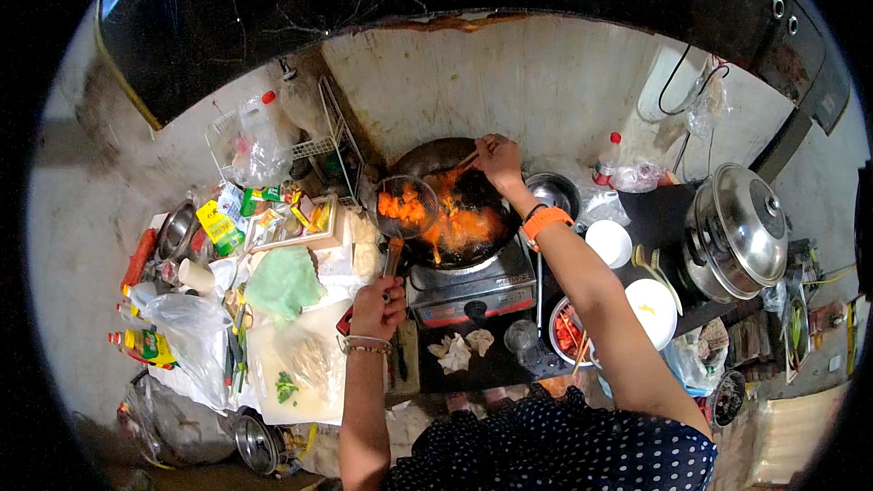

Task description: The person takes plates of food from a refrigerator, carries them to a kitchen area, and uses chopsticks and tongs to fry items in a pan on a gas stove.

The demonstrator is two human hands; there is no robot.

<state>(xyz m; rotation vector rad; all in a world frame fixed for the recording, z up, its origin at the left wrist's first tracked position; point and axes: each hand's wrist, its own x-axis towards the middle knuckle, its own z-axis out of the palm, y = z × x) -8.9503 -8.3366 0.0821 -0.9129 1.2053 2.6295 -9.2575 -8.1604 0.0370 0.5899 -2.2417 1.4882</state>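
Observation:
My left hand (380, 308) grips the wooden handle of a wire-mesh skimmer (393, 254). Orange-coated food pieces (404, 206) lie in its bowl, which is held at the left rim of a black wok (426, 158). Above the wok's far right side, my right hand (498, 158) holds chopsticks (468, 161) that point down and left into it. Bright orange food or oil (458, 226) shows in the wok, partly blurred. The wok sits on a portable gas stove (472, 299). Where the chopstick tips end is hard to make out.
A metal bowl (554, 192) stands right of the wok, near white bowls (608, 243) and a large lidded steamer pot (743, 225). A tub of red food (567, 333) is below my right forearm. Crumpled tissues (453, 354) lie before the stove; a cutting board (273, 389) is at left.

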